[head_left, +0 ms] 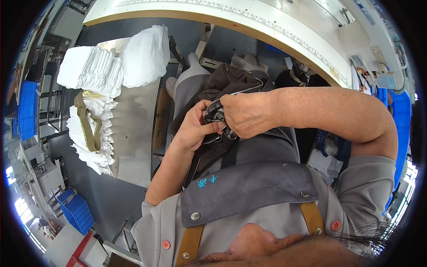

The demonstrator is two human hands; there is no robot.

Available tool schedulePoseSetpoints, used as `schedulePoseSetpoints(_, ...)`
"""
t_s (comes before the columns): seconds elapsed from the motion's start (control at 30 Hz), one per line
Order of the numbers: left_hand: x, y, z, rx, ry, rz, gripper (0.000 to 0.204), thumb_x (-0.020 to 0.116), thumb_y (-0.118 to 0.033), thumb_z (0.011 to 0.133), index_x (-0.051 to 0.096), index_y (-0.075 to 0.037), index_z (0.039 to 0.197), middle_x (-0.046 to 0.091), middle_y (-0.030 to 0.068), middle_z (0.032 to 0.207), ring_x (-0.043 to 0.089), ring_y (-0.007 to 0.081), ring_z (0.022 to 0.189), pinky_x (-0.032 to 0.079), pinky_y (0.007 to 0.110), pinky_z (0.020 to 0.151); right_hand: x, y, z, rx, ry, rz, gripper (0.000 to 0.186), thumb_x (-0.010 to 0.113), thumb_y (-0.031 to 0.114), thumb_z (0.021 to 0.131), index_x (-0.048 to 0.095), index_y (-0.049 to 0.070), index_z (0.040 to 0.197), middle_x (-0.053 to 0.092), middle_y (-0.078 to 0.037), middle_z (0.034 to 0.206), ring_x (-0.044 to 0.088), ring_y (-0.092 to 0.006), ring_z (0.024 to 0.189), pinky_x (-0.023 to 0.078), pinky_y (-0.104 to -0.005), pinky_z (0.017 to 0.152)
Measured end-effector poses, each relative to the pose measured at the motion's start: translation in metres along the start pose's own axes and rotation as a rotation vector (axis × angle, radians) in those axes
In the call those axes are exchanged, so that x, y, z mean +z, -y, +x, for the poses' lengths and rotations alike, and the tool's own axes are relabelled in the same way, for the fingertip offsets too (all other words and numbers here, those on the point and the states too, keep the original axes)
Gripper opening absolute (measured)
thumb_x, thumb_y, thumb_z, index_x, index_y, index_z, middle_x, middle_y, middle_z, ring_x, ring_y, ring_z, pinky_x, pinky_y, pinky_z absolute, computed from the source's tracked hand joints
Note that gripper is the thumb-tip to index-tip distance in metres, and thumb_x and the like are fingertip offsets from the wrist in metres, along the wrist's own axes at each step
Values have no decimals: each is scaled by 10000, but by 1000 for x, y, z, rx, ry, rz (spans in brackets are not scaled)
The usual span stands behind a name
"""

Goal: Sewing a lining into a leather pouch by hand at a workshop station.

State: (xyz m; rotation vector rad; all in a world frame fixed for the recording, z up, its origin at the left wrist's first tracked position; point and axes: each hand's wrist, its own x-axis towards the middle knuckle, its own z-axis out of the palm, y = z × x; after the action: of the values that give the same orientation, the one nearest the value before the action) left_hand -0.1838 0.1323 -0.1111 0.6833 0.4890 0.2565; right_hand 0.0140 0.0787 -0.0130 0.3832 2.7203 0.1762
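A dark brown fabric item (227, 80) with a long metal zipper (241, 91) lies across my lap, over my grey apron and legs. My left hand (199, 124) pinches the left edge of a bunched dark, patterned piece (214, 115) at the zipper, thumb and fingers curled round it. My right hand (244, 113) is closed at the right side of that bunch, gripping it with the fingertips largely hidden. The two hands nearly touch, and folds of cloth fill the space between them.
A steel side table (133, 151) on my left holds stacked white pieces (89, 66) and an olive strap (91, 133). A white ruler-edged table (213, 9) runs across ahead. Blue bins (75, 209) stand at lower left and far right (400, 133).
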Motion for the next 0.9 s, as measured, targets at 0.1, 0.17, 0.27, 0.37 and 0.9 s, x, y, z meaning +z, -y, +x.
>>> schedulePoseSetpoints(0.1, -6, 4, 0, 7, 17, -3, 507, 822, -4, 758, 501, 16, 1150, 664, 65, 924, 667, 118, 779, 578, 253, 698, 1, 0, -1, 33, -23, -12, 144, 654, 252, 796, 697, 177, 681, 625, 71, 640, 543, -117, 617, 329, -309, 656)
schedulePoseSetpoints(0.17, -8, 5, -2, 18, 27, -5, 504, 824, -18, 763, 503, 13, 1151, 663, 62, 919, 665, 116, 777, 576, 251, 694, 2, 2, -5, 72, -64, -43, 146, 646, 258, 807, 702, 173, 702, 630, 67, 668, 548, -117, 630, 329, -307, 660)
schedulePoseSetpoints(0.27, -7, 3, -1, 11, 37, -22, 502, 821, -11, 763, 506, 9, 1154, 658, 59, 929, 662, 111, 790, 577, 251, 701, -3, 5, -12, 176, -120, -11, 141, 635, 265, 820, 711, 160, 766, 629, 59, 725, 566, -122, 674, 333, -307, 676)
schedulePoseSetpoints(0.37, -6, -1, 1, -4, 38, -13, 497, 819, -6, 765, 509, 7, 1153, 653, 56, 946, 661, 108, 806, 581, 254, 712, -1, 5, -11, 174, -117, -41, 141, 632, 262, 823, 712, 146, 815, 617, 57, 743, 578, -123, 713, 339, -306, 687)
schedulePoseSetpoints(0.9, -6, 0, 4, -22, 53, -4, 512, 849, -8, 729, 507, -3, 1111, 655, 49, 935, 662, 114, 828, 579, 272, 718, -21, 20, 8, 135, 72, -4, 119, 648, 238, 755, 717, 143, 770, 631, 34, 736, 584, -149, 733, 366, -331, 685)
